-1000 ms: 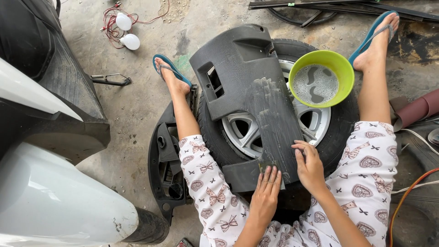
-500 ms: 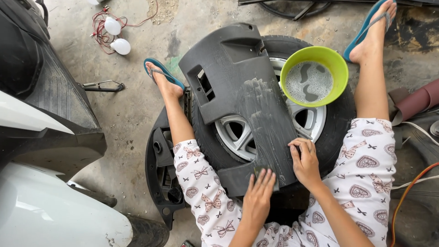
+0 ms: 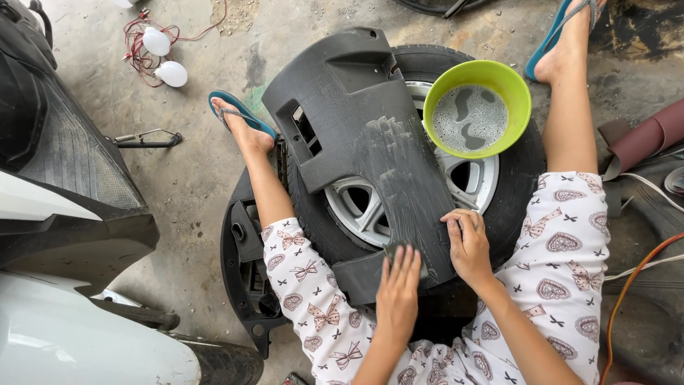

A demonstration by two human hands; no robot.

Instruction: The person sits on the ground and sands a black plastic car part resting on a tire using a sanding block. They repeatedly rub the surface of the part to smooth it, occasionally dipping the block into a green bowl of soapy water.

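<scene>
A black plastic panel [image 3: 356, 135], streaked with wet grey smears, lies across a car wheel [image 3: 370, 207] that sits between my legs. My left hand [image 3: 397, 296] rests flat on the panel's near end, fingers together, pressing a small dark sheet [image 3: 390, 249] that shows at my fingertips. My right hand [image 3: 467, 246] is curled over the panel's right edge and grips it. A lime green bowl [image 3: 524, 107] of sudsy water stands on the wheel, just beyond my right hand.
A second black plastic part [image 3: 242, 278] lies on the concrete under my left leg. A scooter body [image 3: 64, 214] fills the left side. Two bulbs on red wires [image 3: 164, 60] lie far left; a maroon roll [image 3: 645, 142] and cables [image 3: 634, 278] lie right.
My right hand has crept a little up the panel's right edge. My left hand stays flat on the near end. The view has drifted slightly, so everything sits lower and to the right.
</scene>
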